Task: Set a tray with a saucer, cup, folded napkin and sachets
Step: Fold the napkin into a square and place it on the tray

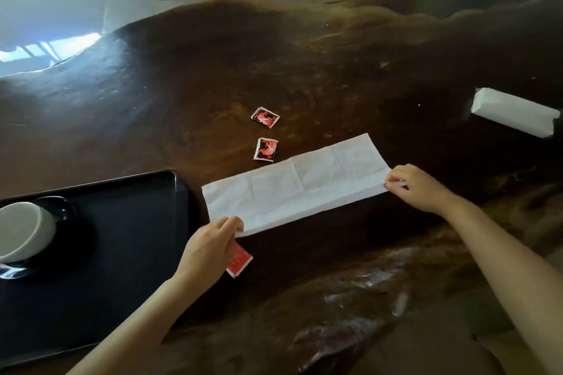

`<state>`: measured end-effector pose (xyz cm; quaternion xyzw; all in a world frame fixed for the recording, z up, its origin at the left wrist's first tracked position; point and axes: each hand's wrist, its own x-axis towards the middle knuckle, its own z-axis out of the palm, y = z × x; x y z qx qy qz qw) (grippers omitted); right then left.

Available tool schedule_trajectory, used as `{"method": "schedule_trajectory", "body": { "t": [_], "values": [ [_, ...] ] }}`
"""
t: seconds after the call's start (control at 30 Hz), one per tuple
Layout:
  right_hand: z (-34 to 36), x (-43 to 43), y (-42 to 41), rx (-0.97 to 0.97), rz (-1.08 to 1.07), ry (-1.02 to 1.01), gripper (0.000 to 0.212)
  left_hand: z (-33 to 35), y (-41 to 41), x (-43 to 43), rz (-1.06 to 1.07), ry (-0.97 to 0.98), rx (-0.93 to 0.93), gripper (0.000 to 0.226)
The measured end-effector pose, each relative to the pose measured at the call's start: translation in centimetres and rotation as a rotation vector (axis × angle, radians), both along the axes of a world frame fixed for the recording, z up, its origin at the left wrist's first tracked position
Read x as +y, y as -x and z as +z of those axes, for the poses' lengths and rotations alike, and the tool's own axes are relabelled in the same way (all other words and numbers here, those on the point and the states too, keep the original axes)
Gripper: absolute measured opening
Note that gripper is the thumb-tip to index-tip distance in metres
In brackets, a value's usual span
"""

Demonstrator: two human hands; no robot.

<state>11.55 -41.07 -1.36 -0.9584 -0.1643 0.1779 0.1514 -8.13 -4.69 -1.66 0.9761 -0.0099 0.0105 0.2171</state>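
Note:
A long white napkin (297,184) lies stretched out on the dark wooden table. My left hand (210,248) pinches its near left corner, and my right hand (417,187) pinches its right end. A black tray (131,240) sits at the left, holding a white cup (24,230) on a black saucer (62,210). Two red-and-black sachets (265,117) (266,149) rest on the table beyond the napkin. A third red sachet (240,262) lies partly hidden under my left hand.
A white pack of tissues (515,113) lies at the far right of the table (335,70). The table's wavy edge runs along the back, with a pale wall and window light behind it at the left.

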Motion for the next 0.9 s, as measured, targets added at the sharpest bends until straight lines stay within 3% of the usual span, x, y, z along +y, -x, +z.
{"method": "schedule_trajectory", "body": {
  "t": [0.13, 0.27, 0.43, 0.6, 0.73, 0.9],
  "values": [
    [2.4, -0.9, -0.4, 0.208, -0.042, -0.041, 0.013, 1.0, 1.3, 0.3, 0.137, 0.290, 0.070, 0.017],
    [3.1, -0.8, -1.9, 0.225, -0.024, 0.011, 0.007, 1.4, 0.3, 1.0, 0.507, 0.499, 0.094, 0.014],
    [2.9, -0.7, -3.6, 0.302, -0.080, -0.092, 0.007, 1.0, -1.9, 0.6, 0.738, 0.726, 0.074, 0.009],
    [1.8, -0.8, -4.2, 0.396, -0.209, -0.204, 0.016, -0.2, -4.4, 0.1, 0.906, 0.736, 0.062, 0.010],
    [-0.5, 0.6, -4.5, 0.211, -0.494, -0.420, 0.020, -0.8, -6.0, 0.3, 0.974, 0.603, 0.079, 0.017],
    [-4.0, 3.6, -4.7, -0.048, -0.574, -0.304, 0.021, -2.1, -6.4, 1.1, 0.868, 0.382, 0.114, 0.024]
  ]
}}
